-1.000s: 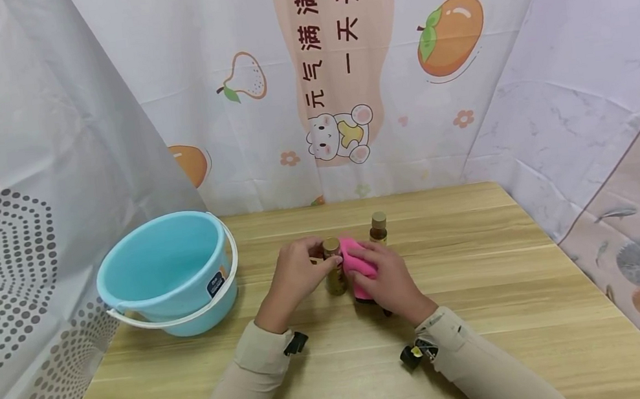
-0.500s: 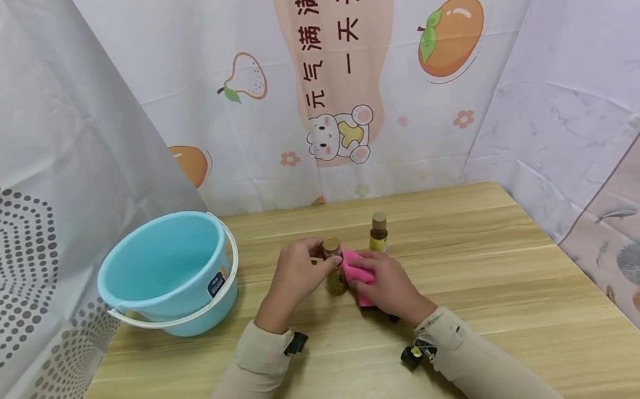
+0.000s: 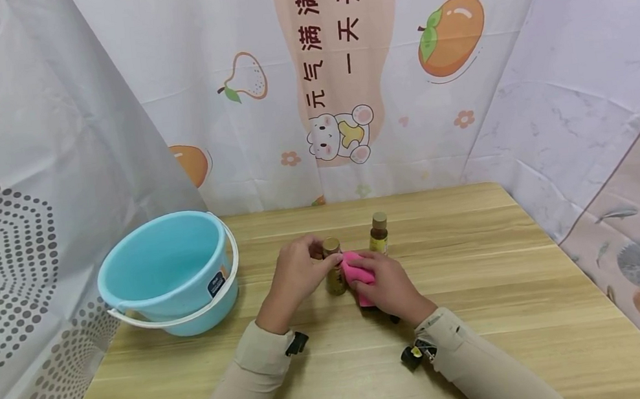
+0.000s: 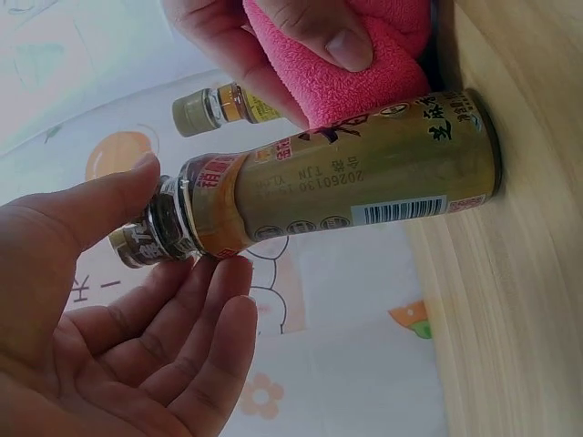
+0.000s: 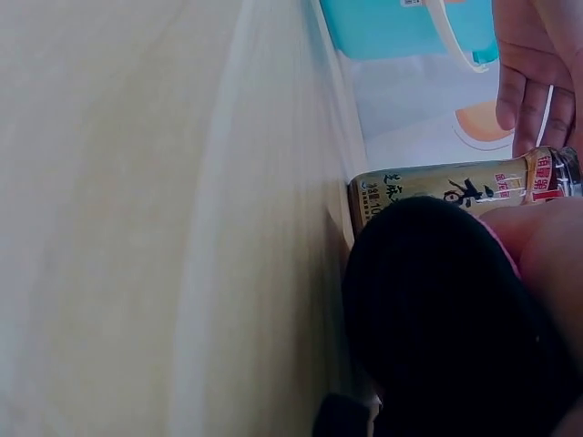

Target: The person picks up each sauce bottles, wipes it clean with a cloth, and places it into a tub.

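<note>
A sesame oil bottle (image 4: 355,187) with a gold cap stands upright on the table. My left hand (image 3: 297,272) pinches its neck, thumb on one side and fingertips on the other. My right hand (image 3: 389,283) grips a pink cloth (image 3: 357,272) and presses it against the bottle's right side, as the left wrist view shows. Below the cloth a black rounded object (image 5: 437,300) blocks much of the right wrist view; its kind cannot be told. Behind my right hand stands a second brown bottle (image 3: 379,235) with a yellow label, its lower part hidden.
To the left, a light blue bucket (image 3: 191,314) with a white handle stands on the wooden table (image 3: 484,312). A printed curtain (image 3: 266,133) hangs behind the table's far edge. Each wrist wears a small black camera mount.
My right hand and the cloth have slid a little down the bottle's side, uncovering the rear bottle's yellow label. The left hand stays at the neck, its fingers slightly shifted.
</note>
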### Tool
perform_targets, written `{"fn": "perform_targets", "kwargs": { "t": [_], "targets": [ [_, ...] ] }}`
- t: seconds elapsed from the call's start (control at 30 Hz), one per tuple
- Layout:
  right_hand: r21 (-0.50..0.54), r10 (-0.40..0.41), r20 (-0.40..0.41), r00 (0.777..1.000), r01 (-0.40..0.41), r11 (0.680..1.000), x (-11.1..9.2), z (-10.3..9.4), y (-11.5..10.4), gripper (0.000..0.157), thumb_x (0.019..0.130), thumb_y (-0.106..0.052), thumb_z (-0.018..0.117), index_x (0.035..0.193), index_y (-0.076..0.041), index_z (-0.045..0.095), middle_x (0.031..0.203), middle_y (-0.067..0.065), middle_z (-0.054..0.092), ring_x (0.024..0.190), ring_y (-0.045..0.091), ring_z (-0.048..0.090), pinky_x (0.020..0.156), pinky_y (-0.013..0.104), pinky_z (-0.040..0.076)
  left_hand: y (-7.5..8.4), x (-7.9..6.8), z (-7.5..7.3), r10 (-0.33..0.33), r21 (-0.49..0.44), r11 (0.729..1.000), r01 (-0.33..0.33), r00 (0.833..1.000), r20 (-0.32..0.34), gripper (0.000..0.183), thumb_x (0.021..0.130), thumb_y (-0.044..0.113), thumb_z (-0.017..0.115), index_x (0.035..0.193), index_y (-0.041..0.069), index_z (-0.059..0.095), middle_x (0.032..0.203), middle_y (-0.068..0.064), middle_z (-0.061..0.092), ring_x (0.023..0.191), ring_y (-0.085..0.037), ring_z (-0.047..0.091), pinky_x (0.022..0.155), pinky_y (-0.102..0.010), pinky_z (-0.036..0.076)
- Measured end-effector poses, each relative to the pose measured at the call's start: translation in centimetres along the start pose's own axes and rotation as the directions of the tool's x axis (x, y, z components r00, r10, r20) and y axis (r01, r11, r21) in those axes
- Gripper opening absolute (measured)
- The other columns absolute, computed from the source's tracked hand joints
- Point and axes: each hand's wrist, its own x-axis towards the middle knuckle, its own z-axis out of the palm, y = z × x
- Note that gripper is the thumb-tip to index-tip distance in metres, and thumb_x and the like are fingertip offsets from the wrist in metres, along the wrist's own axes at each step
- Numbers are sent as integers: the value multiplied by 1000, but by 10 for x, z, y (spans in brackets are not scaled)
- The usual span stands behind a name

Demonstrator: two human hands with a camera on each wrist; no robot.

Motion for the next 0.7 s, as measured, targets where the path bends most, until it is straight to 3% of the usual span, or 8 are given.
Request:
{"fn": "perform_targets", "kwargs": {
  "t": [0.37,0.7],
  "targets": [
    [2,-42,-65,997,42,999,0,-5,-6,46,89,-23,83,133,-15,72,139,14,64,118,33,67,91,45,60,-2,0,-1,38,14,999,-38,999,-13,41,90,38,82,119,10,74,100,-1,77,93,-17,74,75,-37,62],
    [13,-110,-182,977,114,993,1,-5,-8,46,89,-21,82,133,-15,72,139,15,64,121,34,66,91,46,61,-4,2,-1,54,4,999,-54,999,-1,36,90,36,82,115,12,76,100,0,78,94,-18,74,77,-38,62]
  ]
}}
